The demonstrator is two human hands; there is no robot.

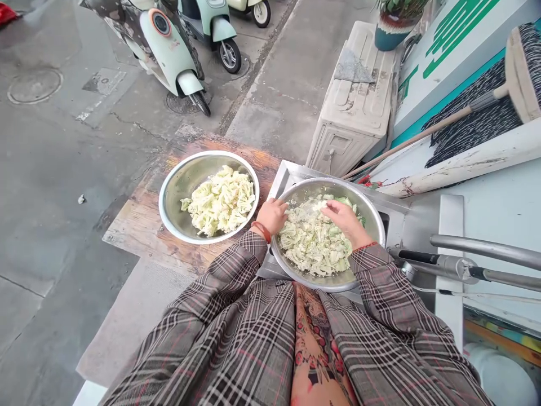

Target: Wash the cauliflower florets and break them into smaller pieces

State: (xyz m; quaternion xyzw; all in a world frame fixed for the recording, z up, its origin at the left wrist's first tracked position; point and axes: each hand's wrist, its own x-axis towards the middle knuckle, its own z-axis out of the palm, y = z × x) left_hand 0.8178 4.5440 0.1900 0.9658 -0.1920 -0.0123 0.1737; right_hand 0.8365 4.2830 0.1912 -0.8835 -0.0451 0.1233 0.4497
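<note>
Two metal bowls stand side by side. The left bowl [172, 217] holds a heap of cut cauliflower florets [222, 201]. Water, cauliflower pieces [315, 242] and some green leaves fill much of the right bowl [372, 225]. My left hand [273, 215], with a reddish band at the wrist, is closed at the left rim of the right bowl; whatever its fingers hold is too small to name. Over the right side of that bowl, my right hand [344, 221] pinches a small pale cauliflower piece [323, 206] between thumb and fingers.
A wooden board [139, 225] lies under the left bowl. The right bowl rests on a metal sink [285, 172], with a faucet [456, 268] at its right. Beyond stand a metal casing [355, 113], a mop [456, 115] and parked scooters [169, 51].
</note>
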